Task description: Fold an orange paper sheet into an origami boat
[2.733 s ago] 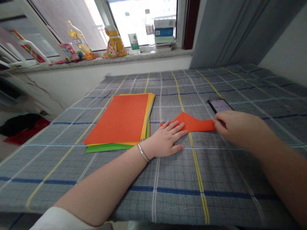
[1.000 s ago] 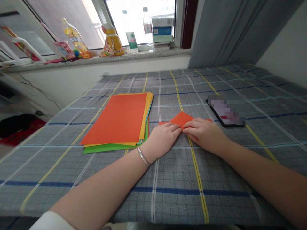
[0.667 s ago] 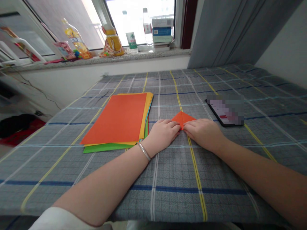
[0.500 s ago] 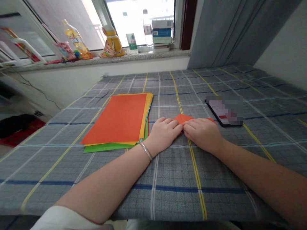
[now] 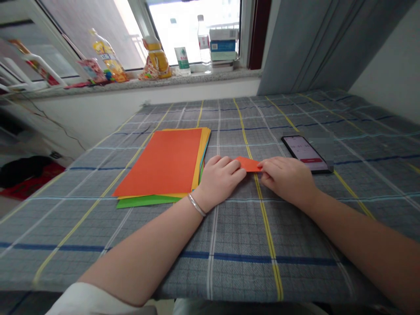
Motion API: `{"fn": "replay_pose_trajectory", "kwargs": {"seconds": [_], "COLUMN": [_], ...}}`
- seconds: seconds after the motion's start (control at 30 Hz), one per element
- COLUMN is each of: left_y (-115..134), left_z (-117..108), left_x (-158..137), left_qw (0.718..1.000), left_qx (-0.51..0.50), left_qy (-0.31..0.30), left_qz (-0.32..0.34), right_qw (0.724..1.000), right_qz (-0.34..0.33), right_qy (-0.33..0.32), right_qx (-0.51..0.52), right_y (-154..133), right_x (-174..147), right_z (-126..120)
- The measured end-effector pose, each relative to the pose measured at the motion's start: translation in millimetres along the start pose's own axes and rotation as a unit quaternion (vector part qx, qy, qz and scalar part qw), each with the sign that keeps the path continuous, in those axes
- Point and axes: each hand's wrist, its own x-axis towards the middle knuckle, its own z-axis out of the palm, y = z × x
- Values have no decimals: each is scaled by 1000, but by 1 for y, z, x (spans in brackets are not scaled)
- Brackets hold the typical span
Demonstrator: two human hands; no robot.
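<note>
Between my hands lies a small piece of folded orange paper (image 5: 250, 165), low on the checked tablecloth. My left hand (image 5: 222, 177) is closed on its left end, with fingers curled over and hiding that part. At the other end, my right hand (image 5: 287, 179) pinches the right tip between thumb and fingers. Left of my left hand rests a stack of coloured sheets (image 5: 160, 162), orange on top, with yellow and green edges showing beneath.
A phone (image 5: 306, 154) with its screen lit lies beyond my right hand. The plaid cloth (image 5: 243, 236) covers the table. Bottles, a tube (image 5: 182, 60) and stacked boxes (image 5: 223, 46) stand on the windowsill at the back. A grey curtain (image 5: 315, 48) hangs at the right.
My right hand has moved right, away from my left, so more of the orange paper's middle shows between them. The paper's outline now looks flatter and narrower. The stack stays put.
</note>
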Motion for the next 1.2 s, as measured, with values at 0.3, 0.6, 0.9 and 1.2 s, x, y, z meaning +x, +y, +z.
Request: {"fn": "replay_pose_trajectory", "kwargs": {"seconds": [0.3, 0.6, 0.9, 1.2], "left_y": [-7, -11, 1, 9], "left_z": [4, 6, 3, -4], "left_x": [-4, -6, -1, 2], "left_qw": [996, 982, 992, 994], "left_qx": [-7, -88, -101, -101], "left_qy": [-5, 25, 35, 32], "left_qz": [-88, -164, -68, -37], "right_qw": [987, 970, 997, 994], "right_qz": [144, 185, -21, -89], "right_qy": [-54, 83, 64, 21], "right_qx": [-34, 135, 46, 55], "right_y": [28, 30, -2, -17], "right_x": [-6, -3, 2, 1], "right_z": [-5, -10, -11, -18]}}
